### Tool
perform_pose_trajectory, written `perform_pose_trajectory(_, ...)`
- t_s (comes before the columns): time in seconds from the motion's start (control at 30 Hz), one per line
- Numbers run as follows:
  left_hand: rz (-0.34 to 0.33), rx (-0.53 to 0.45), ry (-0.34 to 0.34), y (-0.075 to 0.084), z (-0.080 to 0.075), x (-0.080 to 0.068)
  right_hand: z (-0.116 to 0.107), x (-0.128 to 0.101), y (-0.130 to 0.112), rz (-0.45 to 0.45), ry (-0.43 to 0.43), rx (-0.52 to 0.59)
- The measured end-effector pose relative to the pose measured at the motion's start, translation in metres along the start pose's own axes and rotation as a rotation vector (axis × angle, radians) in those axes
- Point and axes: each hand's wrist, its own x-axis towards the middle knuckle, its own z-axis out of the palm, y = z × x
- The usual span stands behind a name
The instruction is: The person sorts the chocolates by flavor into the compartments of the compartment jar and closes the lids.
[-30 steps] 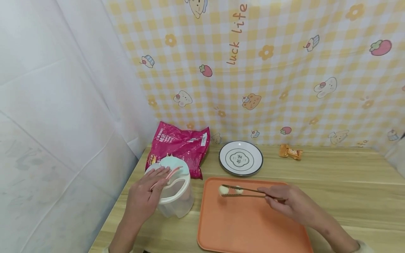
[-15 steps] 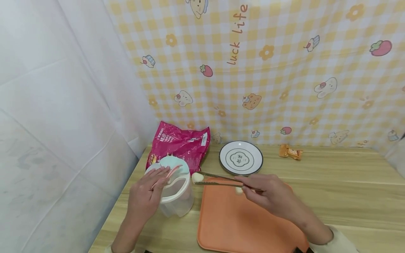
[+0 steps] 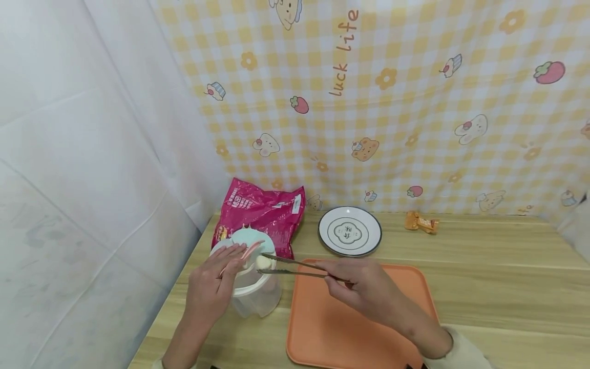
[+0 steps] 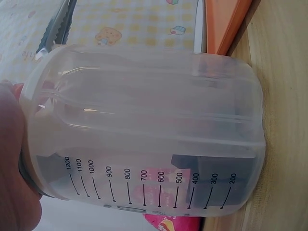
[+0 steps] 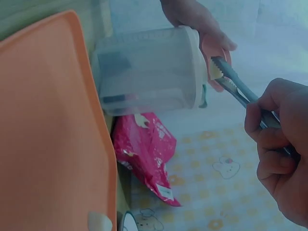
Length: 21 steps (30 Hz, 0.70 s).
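Note:
A clear measuring jug [image 3: 255,300] with a white rim and mint lid stands at the table's left. My left hand [image 3: 237,256] lies on its top and holds the pink lid flap [image 3: 251,250] up. My right hand [image 3: 338,277] grips dark tongs [image 3: 295,266], which pinch a small white ball [image 3: 264,262] right over the jug's mouth. The right wrist view shows the ball [image 5: 213,70] in the tongs [image 5: 236,84] at the jug's [image 5: 144,72] rim, beside the left hand's fingers [image 5: 197,19]. The left wrist view shows the jug's [image 4: 144,130] graduated side.
An orange tray [image 3: 392,318] lies under my right arm, with one white piece [image 5: 99,222] near its far edge. Behind it sit a white plate [image 3: 369,245], a pink bag [image 3: 260,210] and a small orange wrapper [image 3: 421,222]. White sheeting hangs close on the left.
My right hand has carried the white ball in the tongs leftward from the tray to above the jug's mouth. The left hand stayed on the lid.

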Motion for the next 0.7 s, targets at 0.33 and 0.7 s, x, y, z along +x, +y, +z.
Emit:
perform_pose_trajectory(0.33,0.029,0.005,0.026,-0.003,0.002,-0.001,0.016,0.006,-0.004,-0.018,-0.003,0.017)
perform_pose_trajectory(0.7,0.031,0.014,0.021,-0.003,0.003,0.000,0.016,0.002,-0.003,0.044,-0.020,0.011)
